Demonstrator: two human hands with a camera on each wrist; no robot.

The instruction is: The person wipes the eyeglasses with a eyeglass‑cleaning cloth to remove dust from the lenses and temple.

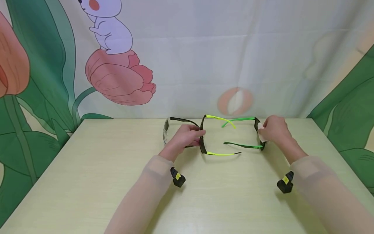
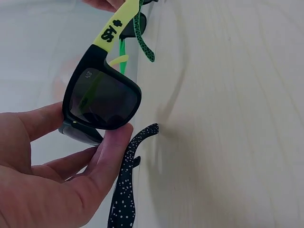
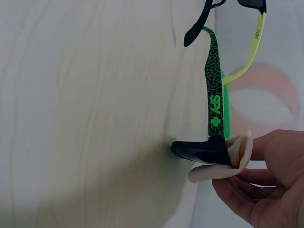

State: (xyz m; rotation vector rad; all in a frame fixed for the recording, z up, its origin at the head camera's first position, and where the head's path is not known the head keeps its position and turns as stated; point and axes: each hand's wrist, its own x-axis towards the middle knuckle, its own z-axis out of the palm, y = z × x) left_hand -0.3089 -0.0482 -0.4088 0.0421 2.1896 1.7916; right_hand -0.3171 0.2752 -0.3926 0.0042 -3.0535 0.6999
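Observation:
In the head view my left hand (image 1: pixel 184 136) pinches the middle of the black-fronted sunglasses with yellow temples (image 1: pixel 203 146). Thumb and fingers meet at the bridge, and the dark lens (image 2: pixel 104 99) faces the left wrist camera. My right hand (image 1: pixel 276 130) pinches a pale cloth (image 3: pixel 242 149) folded over the front of the sunglasses with green temples (image 1: pixel 245 146). A black patterned temple (image 3: pixel 215 99) of that pair points toward the yellow pair. Behind my left hand stand sunglasses with white-speckled black temples (image 1: pixel 182 120), partly hidden by that hand.
All three pairs are near the back edge of the pale wooden table (image 1: pixel 87 175). A printed curtain (image 1: pixel 187 65) with flowers and a white animal hangs right behind it. A small black camera sits on each wrist.

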